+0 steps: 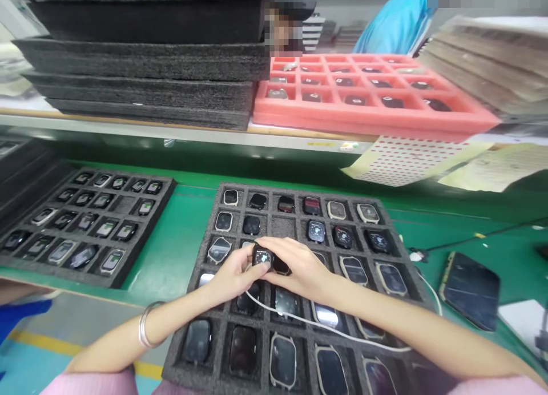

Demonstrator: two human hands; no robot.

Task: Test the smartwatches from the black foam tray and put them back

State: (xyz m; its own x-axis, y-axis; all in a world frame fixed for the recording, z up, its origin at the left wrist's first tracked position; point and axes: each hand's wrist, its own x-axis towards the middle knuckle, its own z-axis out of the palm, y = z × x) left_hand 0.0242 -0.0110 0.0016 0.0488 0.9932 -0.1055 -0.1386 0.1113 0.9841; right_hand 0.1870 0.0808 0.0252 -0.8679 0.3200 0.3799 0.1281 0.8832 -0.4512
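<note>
nearest in: pink sleeve (94,382) and silver bracelet (142,328) on the left arm, then a dark grey foam tray (220,349) with rows of slotted watches (243,349). across it, and under the right forearm, a white cable (334,330), running out of sight below the left grip (234,274); can't tell if plugged into anything there. next, the held watch (262,258), lit face up, above the middle of the tray. left grip closed on it from the side, thumb over the low part of the face; right grip (302,266) also closed on it, fingers bent along the far edge. to do this well: brace the case with the left, press squarely with one thumb, keep fingertips off the rest of the glass. leave slack in the cable, no tugging sideways. stay low over the foam in case of a slip; keep forearms clear of the neighbouring watches. farther out: green tabletop (171,235), dark tablet-like device (470,290) to the right, second watch tray (140,236) to the left. beyond, up on the shelf (205,127): black foam stack (154,58), pink foam tray (325,116). farthest: blue-clad co-worker (391,24).
</note>
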